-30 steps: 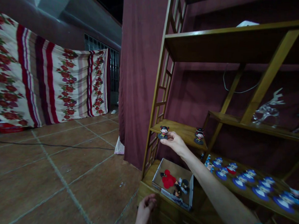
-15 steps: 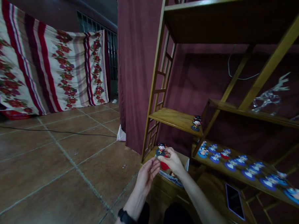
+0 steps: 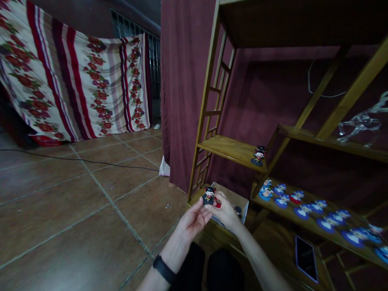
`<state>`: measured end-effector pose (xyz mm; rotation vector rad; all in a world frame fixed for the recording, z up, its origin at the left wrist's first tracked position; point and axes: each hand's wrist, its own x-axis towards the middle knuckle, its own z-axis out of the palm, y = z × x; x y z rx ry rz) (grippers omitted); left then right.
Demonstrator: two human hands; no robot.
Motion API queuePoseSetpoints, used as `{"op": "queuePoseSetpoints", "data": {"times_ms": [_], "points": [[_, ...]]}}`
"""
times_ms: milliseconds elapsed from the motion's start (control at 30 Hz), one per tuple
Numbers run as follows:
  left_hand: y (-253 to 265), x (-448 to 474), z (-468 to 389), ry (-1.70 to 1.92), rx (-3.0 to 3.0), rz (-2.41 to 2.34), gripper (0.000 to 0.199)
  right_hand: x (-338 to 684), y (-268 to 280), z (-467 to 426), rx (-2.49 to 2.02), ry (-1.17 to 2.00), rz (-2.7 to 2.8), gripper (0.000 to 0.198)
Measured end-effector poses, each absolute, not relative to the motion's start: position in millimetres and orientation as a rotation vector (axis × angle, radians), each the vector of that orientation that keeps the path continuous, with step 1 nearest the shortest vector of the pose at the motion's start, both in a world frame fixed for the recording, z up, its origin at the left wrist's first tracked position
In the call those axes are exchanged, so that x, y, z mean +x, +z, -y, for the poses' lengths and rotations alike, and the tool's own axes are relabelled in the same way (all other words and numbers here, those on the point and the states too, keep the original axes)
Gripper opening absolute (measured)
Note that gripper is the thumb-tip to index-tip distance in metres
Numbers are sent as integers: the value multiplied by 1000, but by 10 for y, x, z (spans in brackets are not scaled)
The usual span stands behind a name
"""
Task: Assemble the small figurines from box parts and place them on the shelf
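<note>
A small black-haired figurine [image 3: 209,196] on a dark base is held upright between my two hands, in front of an open box [image 3: 243,203] on the lowest shelf. My left hand [image 3: 193,220], a black band on its wrist, has its thumb against the base and its fingers curled below. From the other side my right hand [image 3: 225,212] pinches the figurine, partly hiding a red thing behind the fingers. A similar dark figurine [image 3: 259,155] stands at the right end of the small wooden shelf [image 3: 227,149] above.
Several blue-based figurines [image 3: 303,210] line a shelf to the right, one with red. Beneath them lies a phone [image 3: 306,258]. A clear deer ornament [image 3: 364,120] stands higher up. A black cable [image 3: 93,161] crosses the tiled floor, and a floral cloth [image 3: 96,85] hangs at the left.
My left hand has come up to the figurine, its thumb now at the base. My right hand keeps its hold. The view has shifted slightly, showing more of the box's inside.
</note>
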<state>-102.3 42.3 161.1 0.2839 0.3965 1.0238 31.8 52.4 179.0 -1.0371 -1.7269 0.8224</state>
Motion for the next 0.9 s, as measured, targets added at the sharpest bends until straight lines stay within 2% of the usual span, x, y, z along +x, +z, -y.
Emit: {"op": "queuePoseSetpoints", "data": {"times_ms": [333,900], "points": [[1625,-940,-258,1030,297,-379,24,466,1923,-397,-907,1136,1727,39],[1804,-763,-10,1048,252,-273,23,673,2023,-244,-918,1254,1686,40]]}}
